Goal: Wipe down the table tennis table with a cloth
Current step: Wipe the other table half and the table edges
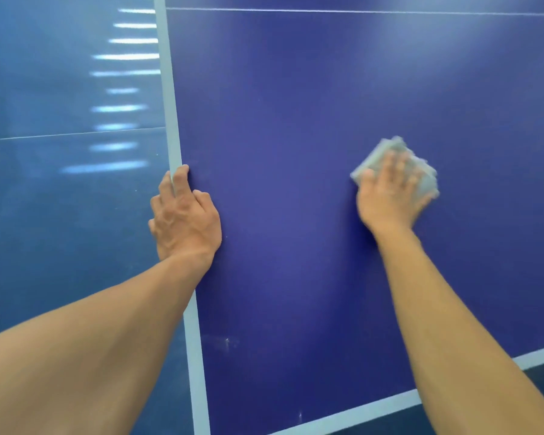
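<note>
Glossy blue floor point(44, 215) to the left, ceiling lights reflected in it. Dark blue table point(280, 89) fills the rest of the view, its near corner low in the shot.

Left hand point(186, 221): on the white side line point(170, 105), index finger lying along the top, the other fingers wrapped over the rim. Looks like a brace, not part of the wiping.

Right hand point(390, 196): fingers spread flat and pressing down on the grey cloth point(374, 155), nothing curled round it. Cloth is folded into a pad, flat on the playing surface, well in from both edges. Hand and cloth are motion-blurred, so I read this as mid-stroke. Direction can't be called from one frame.

Progress: can't judge which zones are clean. Pale scuffs point(226, 342) show near the side line and another mark point(300, 416) sits close to the end line point(390, 400). Both look untouched.

Risks from here:
- Flat palm with no pinch on the cloth. On a fast reversal it could slip out or bunch up, leaving bare skin smearing the top.
- Pad is small against the surface, so strokes that don't overlap would leave strips.
- Near-corner marks sit under the arms and are easy to skip.
- Leaning hard on the rim could shift the table. Can't see its legs, so unsure.
</note>
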A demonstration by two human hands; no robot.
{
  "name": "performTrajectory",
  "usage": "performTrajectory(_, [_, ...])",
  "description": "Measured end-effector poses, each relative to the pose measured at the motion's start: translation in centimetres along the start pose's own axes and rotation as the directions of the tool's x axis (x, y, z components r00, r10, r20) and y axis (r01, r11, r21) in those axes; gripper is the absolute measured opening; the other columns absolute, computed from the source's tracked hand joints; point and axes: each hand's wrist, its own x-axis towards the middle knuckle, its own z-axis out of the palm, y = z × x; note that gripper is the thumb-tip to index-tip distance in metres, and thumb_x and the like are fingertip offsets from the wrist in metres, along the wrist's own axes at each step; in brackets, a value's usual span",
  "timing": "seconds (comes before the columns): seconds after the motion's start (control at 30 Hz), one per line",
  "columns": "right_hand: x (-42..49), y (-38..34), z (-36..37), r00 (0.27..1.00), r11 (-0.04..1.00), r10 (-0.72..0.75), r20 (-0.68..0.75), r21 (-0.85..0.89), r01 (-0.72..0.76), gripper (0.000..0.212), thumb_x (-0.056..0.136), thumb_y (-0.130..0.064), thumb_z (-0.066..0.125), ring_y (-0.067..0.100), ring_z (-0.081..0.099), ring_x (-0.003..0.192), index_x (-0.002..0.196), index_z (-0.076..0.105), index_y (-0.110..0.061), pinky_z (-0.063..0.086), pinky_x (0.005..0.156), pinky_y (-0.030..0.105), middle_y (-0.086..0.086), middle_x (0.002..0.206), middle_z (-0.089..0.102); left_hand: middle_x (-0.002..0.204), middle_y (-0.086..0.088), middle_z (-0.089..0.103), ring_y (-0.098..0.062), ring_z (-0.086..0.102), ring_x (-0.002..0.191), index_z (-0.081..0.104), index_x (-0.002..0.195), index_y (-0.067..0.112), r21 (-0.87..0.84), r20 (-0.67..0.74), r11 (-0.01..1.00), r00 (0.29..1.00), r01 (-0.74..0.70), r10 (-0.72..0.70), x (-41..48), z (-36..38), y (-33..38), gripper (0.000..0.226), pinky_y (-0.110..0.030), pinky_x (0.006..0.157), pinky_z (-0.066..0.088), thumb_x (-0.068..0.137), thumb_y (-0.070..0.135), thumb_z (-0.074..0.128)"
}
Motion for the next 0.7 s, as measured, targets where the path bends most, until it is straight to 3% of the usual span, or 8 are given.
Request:
performTrajectory(0.07, [-2.4, -5.7, 1.8, 0.961, 0.960, -0.274, 0.022, -0.061, 0.275, 0.064, 0.110, -0.047, 0.021, 0.029, -0.006, 0.160, 0.166, -0.001, -0.027, -0.005, 0.118, 0.073, -0.002, 0.175, -0.006, 0.158, -0.001, 0.041, -0.033, 0.044, 0.130, 0.037, 0.150, 0.028, -0.034, -0.009, 0.999, 1.000, -0.014, 0.014, 0.1, 0.0, -0.2, 0.046, -0.054, 0.098, 0.041, 0.104, 0.024, 0.036])
performTrajectory(0.17, [-9.7, -11.4, 4.9, 0.779, 0.769, -0.620, 0.095, -0.124, 0.627, 0.063, 0.109, -0.049, 0.021, 0.027, -0.011, 0.160, 0.166, 0.000, -0.031, -0.006, 0.121, 0.071, -0.006, 0.174, -0.009, 0.143, 0.001, 0.054, -0.028, 0.046, 0.124, 0.044, 0.144, 0.028, -0.227, -0.032, 0.974, 0.999, 0.025, -0.033, 0.1, -0.3, -0.4, 0.040, -0.044, 0.099, 0.039, 0.105, 0.026, 0.034])
performTrajectory(0.27, [-17.8, -10.3, 6.9, 0.617, 0.612, -0.773, 0.151, -0.081, 0.787, 0.062, 0.108, -0.051, 0.021, 0.029, -0.008, 0.161, 0.166, 0.012, -0.031, -0.001, 0.122, 0.069, -0.005, 0.175, -0.001, 0.121, 0.013, 0.058, -0.011, 0.053, 0.108, 0.056, 0.135, 0.025, -0.498, -0.011, 0.858, 0.988, 0.128, -0.154, -0.8, -1.3, -1.4, 0.036, -0.021, 0.091, 0.036, 0.105, 0.025, 0.037])
performTrajectory(0.37, [-23.7, -3.9, 7.4, 0.543, 0.540, -0.828, 0.139, -0.060, 0.840, 0.062, 0.107, -0.051, 0.029, 0.028, 0.001, 0.161, 0.166, 0.020, -0.031, 0.009, 0.123, 0.069, -0.005, 0.175, 0.008, 0.110, 0.019, 0.063, 0.002, 0.055, 0.091, 0.062, 0.128, 0.023, -0.547, 0.052, 0.823, 0.988, 0.150, -0.146, -3.2, -2.7, -3.6, 0.033, -0.004, 0.078, 0.036, 0.102, 0.023, 0.042])
performTrajectory(0.43, [-25.7, 1.7, 7.1, 0.585, 0.582, -0.800, 0.130, -0.067, 0.811, 0.061, 0.108, -0.050, 0.029, 0.028, 0.007, 0.161, 0.165, 0.022, -0.030, 0.018, 0.121, 0.069, -0.005, 0.174, 0.011, 0.108, 0.023, 0.065, 0.007, 0.057, 0.094, 0.063, 0.124, 0.025, -0.550, 0.092, 0.821, 0.988, 0.154, -0.124, -6.1, -3.6, -5.4, 0.032, -0.005, 0.082, 0.040, 0.100, 0.024, 0.042])
performTrajectory(0.5, [-25.5, 6.5, 5.9, 0.687, 0.683, -0.717, 0.115, -0.081, 0.726, 0.061, 0.108, -0.051, 0.026, 0.028, 0.010, 0.161, 0.165, 0.023, -0.029, 0.021, 0.120, 0.069, -0.005, 0.174, 0.013, 0.116, 0.021, 0.067, 0.005, 0.060, 0.108, 0.064, 0.123, 0.030, -0.543, 0.136, 0.821, 0.983, 0.178, -0.123, -9.7, -4.2, -7.2, 0.032, -0.016, 0.092, 0.045, 0.101, 0.022, 0.043])
performTrajectory(0.6, [-22.1, 9.9, 4.1, 0.861, 0.857, -0.493, 0.128, -0.097, 0.506, 0.067, 0.103, -0.055, 0.017, 0.024, 0.001, 0.161, 0.166, 0.011, -0.031, 0.008, 0.125, 0.065, -0.006, 0.175, 0.005, 0.124, 0.021, 0.064, 0.002, 0.058, 0.117, 0.063, 0.125, 0.036, -0.528, 0.162, 0.826, 0.978, 0.198, -0.132, -15.1, -4.3, -9.4, 0.035, -0.024, 0.099, 0.045, 0.105, 0.016, 0.042])
performTrajectory(0.7, [-17.7, 7.6, 3.2, 0.971, 0.974, -0.221, 0.095, -0.021, 0.224, 0.073, 0.098, -0.060, 0.004, 0.023, -0.010, 0.160, 0.166, -0.003, -0.033, -0.003, 0.125, 0.064, -0.007, 0.174, -0.007, 0.123, 0.032, 0.056, 0.018, 0.050, 0.117, 0.057, 0.135, 0.042, -0.506, 0.165, 0.823, 0.966, 0.257, -0.200, -19.2, -3.5, -10.1, 0.039, -0.013, 0.099, 0.039, 0.108, 0.021, 0.039])
